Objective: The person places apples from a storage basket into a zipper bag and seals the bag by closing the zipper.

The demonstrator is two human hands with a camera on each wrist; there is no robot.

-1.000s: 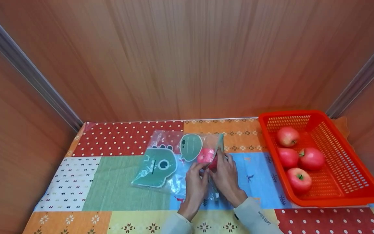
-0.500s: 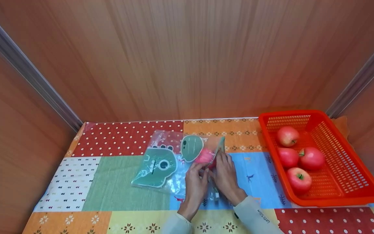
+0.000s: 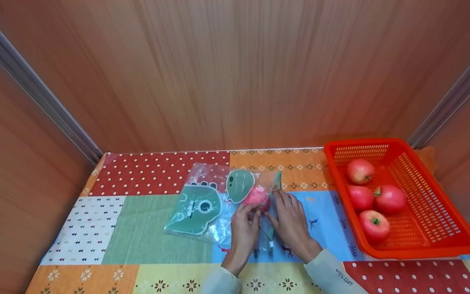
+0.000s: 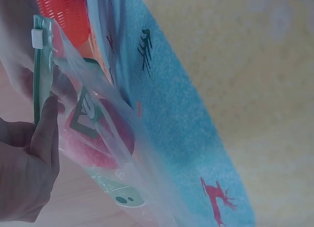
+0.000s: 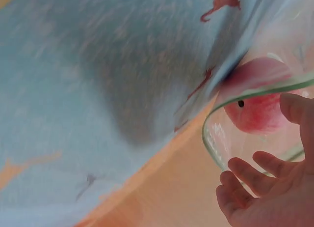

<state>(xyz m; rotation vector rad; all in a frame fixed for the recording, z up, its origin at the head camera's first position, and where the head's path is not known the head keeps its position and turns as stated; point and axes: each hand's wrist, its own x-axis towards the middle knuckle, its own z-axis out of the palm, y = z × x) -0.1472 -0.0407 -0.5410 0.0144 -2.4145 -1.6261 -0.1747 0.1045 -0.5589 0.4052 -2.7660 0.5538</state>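
A clear zip bag (image 3: pixel 197 216) with green dinosaur prints lies flat on the patchwork cloth, its mouth towards the right. Inside, just behind the mouth, sits a red apple (image 3: pixel 256 196), also seen through the open rim in the right wrist view. My left hand (image 3: pixel 244 230) pinches the green zip edge (image 4: pixel 44 84) between thumb and fingers. A white slider (image 4: pixel 37 39) sits at one end of that edge. My right hand (image 3: pixel 292 222) is at the mouth with its thumb apart from loosely bent fingers (image 5: pixel 250 177), holding nothing. The bag's rim passes close by the fingertips.
An orange-red plastic basket (image 3: pixel 459 241) stands on the right, with several red apples (image 3: pixel 390 199) at its left side. Wooden panels (image 3: pixel 235 81) close off the back and both sides of the cloth-covered table (image 3: pixel 157 232).
My right hand has drawn back a little to the right from the bag's mouth and its fingers have loosened. The apple shows more fully inside the bag. My left hand stays almost in place.
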